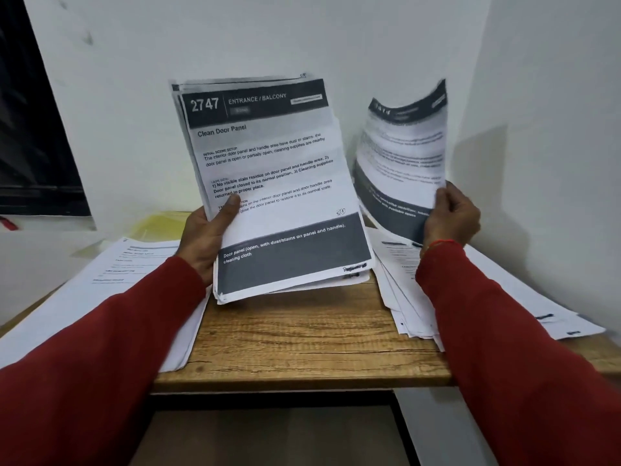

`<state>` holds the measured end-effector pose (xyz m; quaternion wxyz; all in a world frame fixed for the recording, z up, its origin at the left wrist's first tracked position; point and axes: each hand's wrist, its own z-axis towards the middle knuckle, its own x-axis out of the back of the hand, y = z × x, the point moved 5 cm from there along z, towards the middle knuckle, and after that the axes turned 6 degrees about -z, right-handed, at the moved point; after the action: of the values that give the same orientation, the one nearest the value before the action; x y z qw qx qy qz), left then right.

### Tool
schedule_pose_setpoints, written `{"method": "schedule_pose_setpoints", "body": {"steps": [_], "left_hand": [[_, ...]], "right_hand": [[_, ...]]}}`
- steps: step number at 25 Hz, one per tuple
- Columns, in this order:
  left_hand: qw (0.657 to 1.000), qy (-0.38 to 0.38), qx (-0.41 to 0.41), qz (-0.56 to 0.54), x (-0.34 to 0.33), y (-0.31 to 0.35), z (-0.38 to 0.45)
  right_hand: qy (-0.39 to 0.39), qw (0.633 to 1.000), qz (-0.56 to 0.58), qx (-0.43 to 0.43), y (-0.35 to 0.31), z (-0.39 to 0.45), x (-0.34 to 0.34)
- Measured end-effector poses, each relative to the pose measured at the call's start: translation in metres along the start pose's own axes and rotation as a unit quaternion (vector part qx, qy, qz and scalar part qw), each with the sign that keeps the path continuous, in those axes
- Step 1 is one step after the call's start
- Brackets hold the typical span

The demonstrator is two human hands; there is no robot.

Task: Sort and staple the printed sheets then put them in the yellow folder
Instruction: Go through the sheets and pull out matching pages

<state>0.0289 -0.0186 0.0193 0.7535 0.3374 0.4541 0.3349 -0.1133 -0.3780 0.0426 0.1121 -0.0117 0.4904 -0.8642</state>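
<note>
Left hand (pixel 205 237) grips stack (pixel 268 183) upright over tabletop (pixel 302 338) middle. Right hand (pixel 450 216) pinches one blurred sheet (pixel 403 156) near right edge.

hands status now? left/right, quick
Left hand: closed, holding the stack of printed sheets.
Right hand: closed, holding a single printed sheet.

Cool, dim indoor light falls from above, leaving the white wall (pixel 268 38) grey and faintly green near its base. The single sheet (pixel 401 153) at right is smeared by motion blur, its print unreadable, and throws a soft shadow on the wall at right. The stack of sheets (pixel 268 183) at centre stays sharp enough to read. Wide-angle distortion bows the red sleeves (pixel 100 348) at the lower corners. The upper left is near black.
</note>
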Motion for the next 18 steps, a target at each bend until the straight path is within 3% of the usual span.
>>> {"method": "schedule_pose_setpoints", "body": {"steps": [3, 6, 10, 14, 18], "left_hand": [[1.000, -0.016, 0.000, -0.015, 0.000, 0.002, 0.001], [1.000, -0.020, 0.002, -0.023, -0.003, 0.003, 0.000], [1.000, -0.006, -0.002, -0.018, -0.002, 0.003, 0.002], [0.999, 0.017, 0.010, -0.027, 0.003, -0.002, 0.003], [0.998, 0.013, 0.039, -0.045, 0.006, -0.005, 0.007]], "right_hand": [[-0.030, 0.999, -0.027, 0.015, -0.001, -0.004, -0.005], [-0.107, 0.993, 0.048, -0.012, -0.005, -0.016, -0.020], [-0.221, 0.956, 0.174, -0.078, -0.017, -0.046, -0.049], [-0.334, 0.913, 0.209, -0.110, -0.033, -0.075, -0.059], [-0.393, 0.880, 0.243, -0.112, -0.039, -0.085, -0.060]]}}
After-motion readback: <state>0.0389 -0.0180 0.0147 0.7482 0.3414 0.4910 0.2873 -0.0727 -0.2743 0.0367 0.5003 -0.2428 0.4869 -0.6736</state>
